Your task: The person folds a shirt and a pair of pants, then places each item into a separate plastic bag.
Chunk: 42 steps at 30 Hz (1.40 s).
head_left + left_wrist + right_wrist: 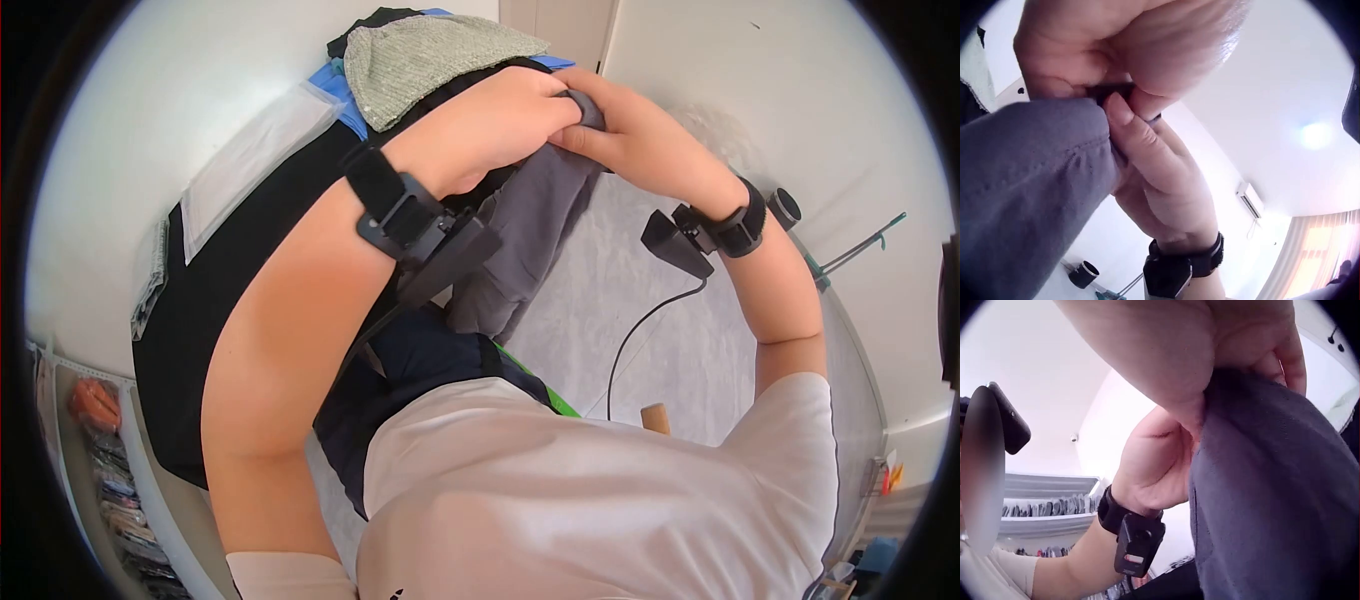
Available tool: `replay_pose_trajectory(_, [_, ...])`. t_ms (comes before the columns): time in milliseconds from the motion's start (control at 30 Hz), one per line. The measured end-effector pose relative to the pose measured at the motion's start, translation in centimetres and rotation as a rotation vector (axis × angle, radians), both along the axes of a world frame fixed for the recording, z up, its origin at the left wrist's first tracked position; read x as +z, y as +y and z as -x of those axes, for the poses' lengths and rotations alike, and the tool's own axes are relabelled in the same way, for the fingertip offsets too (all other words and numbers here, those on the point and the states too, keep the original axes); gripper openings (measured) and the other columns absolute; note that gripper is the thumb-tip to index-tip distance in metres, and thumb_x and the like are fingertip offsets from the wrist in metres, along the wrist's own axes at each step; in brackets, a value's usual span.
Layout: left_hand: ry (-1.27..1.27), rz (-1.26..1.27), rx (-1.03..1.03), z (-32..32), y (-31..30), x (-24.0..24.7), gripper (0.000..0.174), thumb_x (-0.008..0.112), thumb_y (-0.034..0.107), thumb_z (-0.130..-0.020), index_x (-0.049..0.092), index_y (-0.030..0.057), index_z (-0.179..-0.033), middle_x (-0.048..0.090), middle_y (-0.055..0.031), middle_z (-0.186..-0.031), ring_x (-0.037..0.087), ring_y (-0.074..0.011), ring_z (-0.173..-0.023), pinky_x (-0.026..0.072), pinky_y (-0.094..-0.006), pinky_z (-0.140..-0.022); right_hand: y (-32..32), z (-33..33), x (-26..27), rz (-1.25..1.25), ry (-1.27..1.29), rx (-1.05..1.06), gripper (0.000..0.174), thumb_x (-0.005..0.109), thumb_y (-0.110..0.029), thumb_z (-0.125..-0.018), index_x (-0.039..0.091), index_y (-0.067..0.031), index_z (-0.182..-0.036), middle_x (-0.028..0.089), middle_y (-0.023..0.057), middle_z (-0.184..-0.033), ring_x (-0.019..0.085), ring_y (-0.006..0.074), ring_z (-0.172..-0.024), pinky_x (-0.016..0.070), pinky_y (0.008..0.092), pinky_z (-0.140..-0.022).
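A dark grey garment [540, 225] with a stitched seam hangs down from both hands, its lower part near the person's waist. At its gathered top edge, the left hand [500, 115] grips the cloth with curled fingers. Facing it, the right hand [635, 135] pinches the same edge, thumb toward the left hand. From the left wrist view, the right hand's thumb [1121, 112] presses on the fabric fold. The right wrist view has the garment [1272, 487] falling in front of the left hand [1157, 459], which hides its fingertips.
Beyond the left arm, a black surface [260, 260] bears a light green knitted piece [440, 65], blue cloth [345, 100] and a clear plastic bag [260, 160]. Shelving [65, 400] with packed items stands at lower left. A cable [630, 345] hangs from the right wrist camera.
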State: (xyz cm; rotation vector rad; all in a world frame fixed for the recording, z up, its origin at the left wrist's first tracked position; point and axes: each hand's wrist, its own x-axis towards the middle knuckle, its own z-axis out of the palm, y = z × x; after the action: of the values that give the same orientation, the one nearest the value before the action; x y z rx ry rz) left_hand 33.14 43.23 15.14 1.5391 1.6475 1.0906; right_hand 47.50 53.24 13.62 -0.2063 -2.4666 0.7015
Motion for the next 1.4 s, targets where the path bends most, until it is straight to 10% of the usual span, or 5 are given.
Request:
replay_pose_trajectory(200, [-0.262, -0.067, -0.212, 1.4, -1.8, -2.9, 0.035, 0.058, 0.029, -0.089, 0.051, 0.0074, -0.116, 0.054, -0.005, -0.104, 0.051, -0.0096, -0.097, 0.0419, -0.0246, -0.084, 1.3, -0.9, 0.4, -0.102, 0.028, -0.058, 0.025, 0.054, -0.025, -0.091, 0.058, -0.005, -0.105, 0.06, 0.0081, -0.083, 0.057, 0.0187, -0.079, 0.0438, 0.0288, -0.074])
replay_pose_trajectory(333, [0.025, -0.125, -0.237, 3.7, -1.7, -6.7, 0.054, 0.067, 0.026, -0.081, 0.041, 0.0081, -0.125, 0.044, -0.0072, -0.129, 0.032, -0.0245, -0.129, 0.0232, -0.0396, -0.108, 1.7, -2.0, 2.4, 0.093, 0.113, -0.069, 0.024, 0.046, -0.024, -0.096, 0.06, -0.004, -0.099, 0.06, 0.0011, -0.092, 0.055, 0.0079, -0.085, 0.0433, 0.022, -0.079])
replay_pose_trajectory(533, [0.078, -0.05, -0.285, 4.0, -0.1, -9.1, 0.063, 0.068, 0.03, -0.077, 0.04, 0.0143, -0.131, 0.037, -0.0052, -0.137, 0.024, -0.0264, -0.134, 0.0157, -0.0491, -0.109, 1.9, -3.5, 4.2, 0.468, 0.208, 0.074, 0.025, 0.046, -0.026, -0.097, 0.057, -0.0046, -0.1, 0.058, 0.0007, -0.087, 0.055, 0.006, -0.08, 0.0436, 0.0199, -0.074])
replay_pose_trajectory(967, [0.051, -0.204, -0.319, 0.4, 1.0, -10.5, 0.066, 0.064, 0.005, -0.072, 0.041, 0.0175, -0.132, 0.032, -0.0041, -0.142, 0.029, -0.0218, -0.133, 0.0234, -0.0438, -0.107, 2.9, -8.9, 4.7, 0.39, 0.355, 0.242, 0.024, 0.04, -0.028, -0.097, 0.046, -0.0045, -0.097, 0.056, 0.0069, -0.077, 0.058, 0.0139, -0.069, 0.0456, 0.0245, -0.063])
replay_pose_trajectory(1400, [0.441, -0.061, -0.368, 0.3, 0.5, -14.1, 0.027, 0.068, 0.019, -0.077, 0.064, -0.0003, -0.096, 0.047, -0.0187, -0.13, 0.045, -0.0301, -0.12, 0.0358, -0.0342, -0.099, 2.7, -10.9, 4.4, 0.478, 0.43, 0.251, 0.023, 0.041, -0.03, -0.097, 0.043, -0.0069, -0.094, 0.053, 0.0089, -0.061, 0.048, 0.016, -0.053, 0.0417, 0.0254, -0.049])
